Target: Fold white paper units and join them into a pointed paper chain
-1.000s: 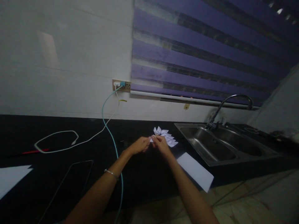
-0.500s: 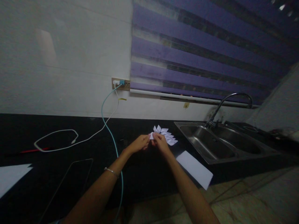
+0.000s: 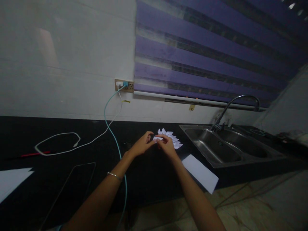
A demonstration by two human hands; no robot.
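A small folded piece of white paper [image 3: 158, 138] is between my two hands above the dark counter. My left hand [image 3: 143, 143] holds its left side, thumb against the near edge and index finger raised and bent behind. On the other side, my right hand [image 3: 167, 146] grips the paper between thumb and curled fingers. Just beyond my right hand lies a cluster of pointed folded paper pieces [image 3: 175, 142], partly covered by that hand. To the right of my right forearm rests a flat white sheet [image 3: 201, 172] near the counter's front edge.
A double steel sink [image 3: 216, 149] with a curved tap [image 3: 227, 107] is set in at the right. A teal cable [image 3: 117, 146] crosses the counter under my left forearm. Further left lie a white cable [image 3: 57, 134], a red pen-like stick [image 3: 33, 154] and white sheets [image 3: 13, 179].
My left fingers have loosened and lifted from a tight pinch, and more of the small folded paper shows. My right fingers have shifted slightly on it.
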